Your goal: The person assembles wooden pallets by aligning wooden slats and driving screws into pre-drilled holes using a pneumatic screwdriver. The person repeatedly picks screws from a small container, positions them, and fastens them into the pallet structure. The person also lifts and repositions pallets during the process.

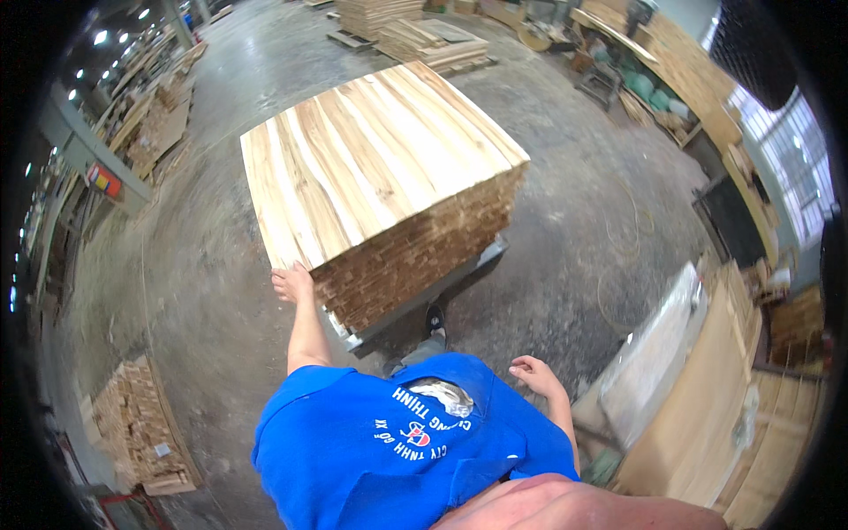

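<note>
A tall stack of wooden panels (415, 238) stands in front of me on a low grey pallet or trolley (353, 340). Its top panel (380, 150) shows light and brown stripes of grain. My left hand (293, 283) is at the stack's near left corner, its fingers bent over the edge. Off to my right, my right hand (535, 374) hangs in the air beside my body, fingers loosely apart and nothing in them. One of my shoes (435, 318) shows on the floor close to the stack's near side.
Short wood pieces (141, 424) lie piled at lower left. Another panel stack (433, 44) stands far ahead. A wrapped sheet (654, 353) and boards (698, 397) lean at right. A grey post (102, 155) with a red box stands left. A thin hose crosses the concrete floor (609, 203).
</note>
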Demonstrator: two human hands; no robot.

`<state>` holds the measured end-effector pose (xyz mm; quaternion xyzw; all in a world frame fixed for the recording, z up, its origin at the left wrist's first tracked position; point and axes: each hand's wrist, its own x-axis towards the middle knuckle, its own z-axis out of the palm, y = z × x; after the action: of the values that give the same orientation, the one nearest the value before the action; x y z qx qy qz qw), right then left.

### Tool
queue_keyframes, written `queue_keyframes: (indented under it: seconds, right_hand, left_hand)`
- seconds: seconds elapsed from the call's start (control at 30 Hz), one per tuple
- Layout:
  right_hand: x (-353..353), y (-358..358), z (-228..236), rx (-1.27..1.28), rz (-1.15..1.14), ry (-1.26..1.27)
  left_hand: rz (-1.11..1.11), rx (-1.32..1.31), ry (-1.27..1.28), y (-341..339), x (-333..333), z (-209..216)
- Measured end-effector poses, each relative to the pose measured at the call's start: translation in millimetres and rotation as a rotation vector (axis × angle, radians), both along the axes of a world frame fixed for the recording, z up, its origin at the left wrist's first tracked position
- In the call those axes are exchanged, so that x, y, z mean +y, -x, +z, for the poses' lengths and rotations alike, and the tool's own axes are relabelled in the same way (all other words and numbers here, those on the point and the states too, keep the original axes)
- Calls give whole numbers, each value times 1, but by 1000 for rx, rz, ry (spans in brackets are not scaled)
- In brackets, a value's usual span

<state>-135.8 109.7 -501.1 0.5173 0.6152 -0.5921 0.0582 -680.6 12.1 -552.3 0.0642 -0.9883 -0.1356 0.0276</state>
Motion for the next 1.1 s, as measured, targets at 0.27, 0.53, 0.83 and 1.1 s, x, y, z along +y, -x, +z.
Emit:
queue_keyframes:
  seconds: [0.27,0.53,0.83,1.1]
  right_hand:
    - [203,81,-50,-106,115,-173]
    - [449,178,-97,54,37,-1037]
    - [622,282,-130,-161,131,-756]
    - [672,255,-137,-36,351,-673]
  left_hand:
    - [24,59,255,17,38,-17]
    - [90,43,164,36,55,23]
    - [369,-24,-7,-28,84,43]
    - [546,132,-212,-133,97,56]
